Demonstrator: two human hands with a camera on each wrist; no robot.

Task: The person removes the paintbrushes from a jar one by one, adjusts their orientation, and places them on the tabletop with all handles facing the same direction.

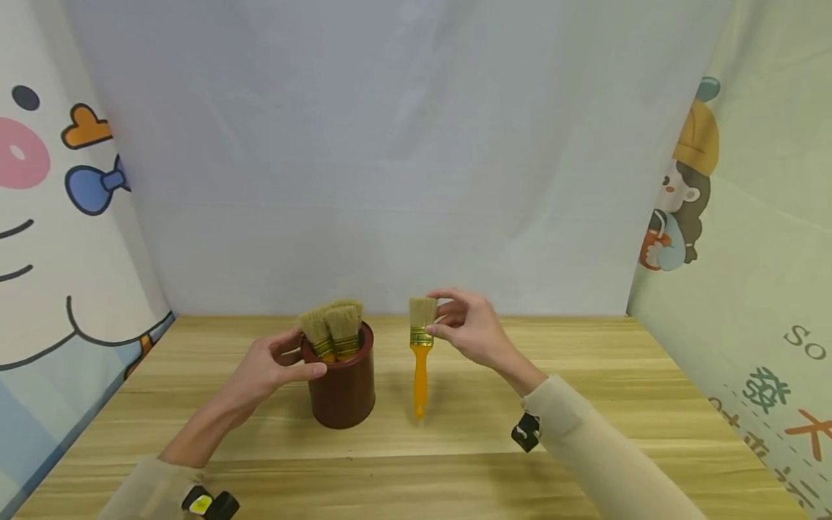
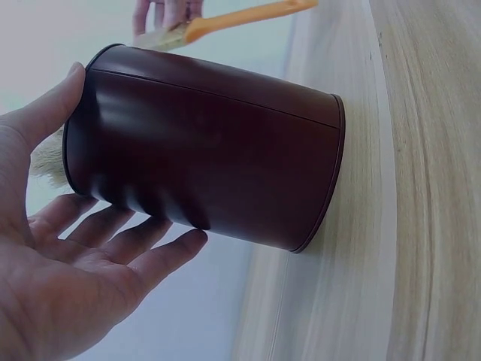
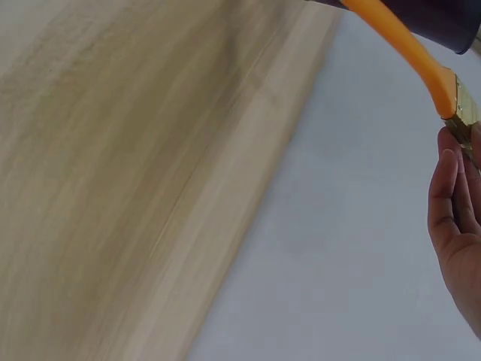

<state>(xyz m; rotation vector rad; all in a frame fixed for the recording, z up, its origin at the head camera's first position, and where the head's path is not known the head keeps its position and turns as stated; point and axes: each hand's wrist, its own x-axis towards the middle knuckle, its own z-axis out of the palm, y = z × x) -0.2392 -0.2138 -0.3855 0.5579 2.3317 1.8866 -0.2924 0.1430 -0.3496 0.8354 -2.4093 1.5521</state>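
Note:
My right hand (image 1: 473, 328) pinches a paintbrush (image 1: 420, 379) by its metal band and bristles. The brush hangs upright over the table, pale bristles up and orange handle down. Left of it stands a dark red-brown cylindrical pot (image 1: 343, 393) on the table. My left hand (image 1: 269, 367) holds the pot near its top, thumb at the front rim and fingers (image 2: 143, 233) along the side. Several paintbrushes (image 1: 334, 325) stand in the pot with bristles up; the pot wall hides most of their handles. In the right wrist view, the orange handle (image 3: 402, 37) overlaps the pot.
The table (image 1: 416, 480) has a light wood-grain top. A pale cloth (image 1: 403, 159) hangs behind its far edge. Printed cloths flank it, a cartoon one (image 1: 58, 253) on the left and a pale green one (image 1: 747, 289) on the right.

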